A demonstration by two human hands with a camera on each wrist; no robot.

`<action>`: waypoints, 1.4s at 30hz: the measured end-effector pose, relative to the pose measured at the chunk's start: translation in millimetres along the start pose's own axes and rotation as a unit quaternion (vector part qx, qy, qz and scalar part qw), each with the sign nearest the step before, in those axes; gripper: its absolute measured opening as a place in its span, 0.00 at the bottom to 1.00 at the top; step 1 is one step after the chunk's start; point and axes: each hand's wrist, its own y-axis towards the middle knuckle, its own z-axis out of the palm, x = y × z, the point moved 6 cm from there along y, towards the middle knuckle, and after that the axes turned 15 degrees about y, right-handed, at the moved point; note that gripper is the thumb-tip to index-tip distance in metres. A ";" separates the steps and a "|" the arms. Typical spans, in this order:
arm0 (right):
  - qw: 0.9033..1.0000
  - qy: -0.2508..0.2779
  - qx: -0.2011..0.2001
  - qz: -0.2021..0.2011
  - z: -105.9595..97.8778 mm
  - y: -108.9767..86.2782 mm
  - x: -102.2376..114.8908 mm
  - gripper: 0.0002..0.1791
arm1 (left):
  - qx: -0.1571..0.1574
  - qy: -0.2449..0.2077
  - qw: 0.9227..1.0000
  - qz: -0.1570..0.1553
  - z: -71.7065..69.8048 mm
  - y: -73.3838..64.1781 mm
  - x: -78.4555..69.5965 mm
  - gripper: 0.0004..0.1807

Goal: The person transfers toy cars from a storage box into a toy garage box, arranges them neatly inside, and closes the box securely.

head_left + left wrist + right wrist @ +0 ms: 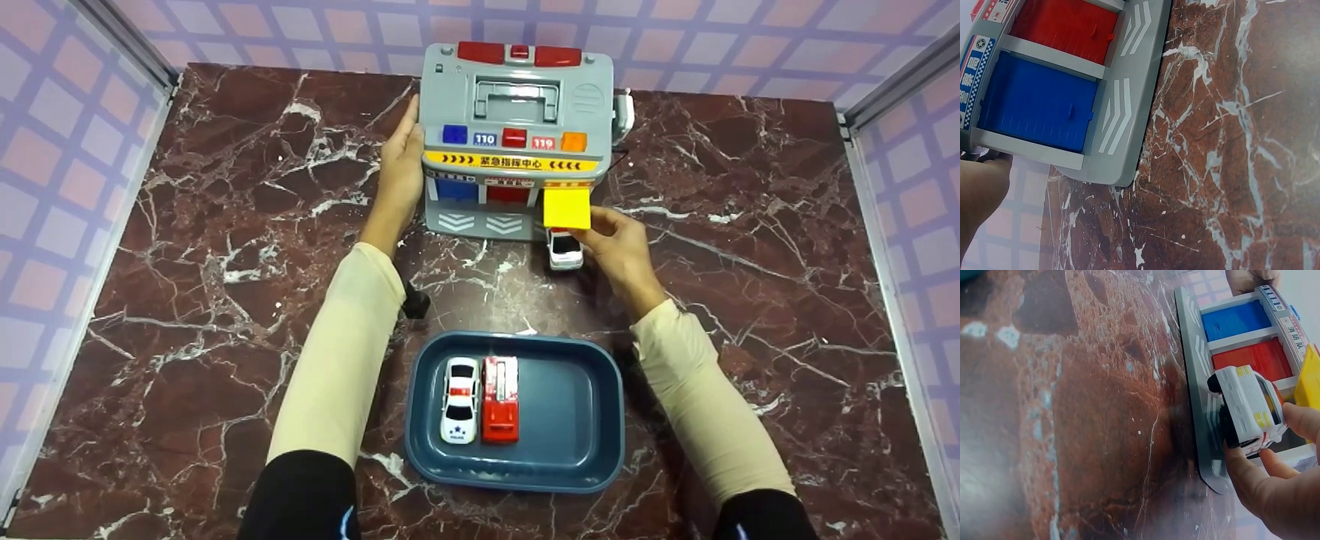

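Observation:
A grey toy emergency station point(517, 112) stands at the back, with blue, red and yellow garage doors. Along its left side rests my left hand point(403, 166), with its fingers partly hidden behind the wall in the left wrist view. The yellow door point(567, 208) is swung up. Just below it, my right hand point(619, 244) pinches a white toy van point(1248, 405) between thumb and fingers. The van overlaps the station's front ramp in the right wrist view, its wheels facing away from the doors. The blue door point(1039, 104) and red door point(1067, 28) are down.
Nearer the person, a dark blue tray point(604, 480) holds a white toy police car point(459, 401) and a red toy fire truck point(500, 401). A white part point(624, 116) juts from the station's right side. Patterned panels point(337, 37) border the marbled table point(225, 225).

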 end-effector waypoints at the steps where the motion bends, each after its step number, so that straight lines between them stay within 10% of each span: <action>1: 1.000 -0.002 0.000 -0.001 0.1 0.3 0.3 0.23 | 0.000 -0.001 1.000 -0.002 0.0 0.0 0.1 0.27; 42: 0.998 -0.009 -0.053 -0.022 6.2 13.6 2.9 0.18 | 0.001 -0.008 1.000 0.023 1.6 -0.1 -1.1 0.28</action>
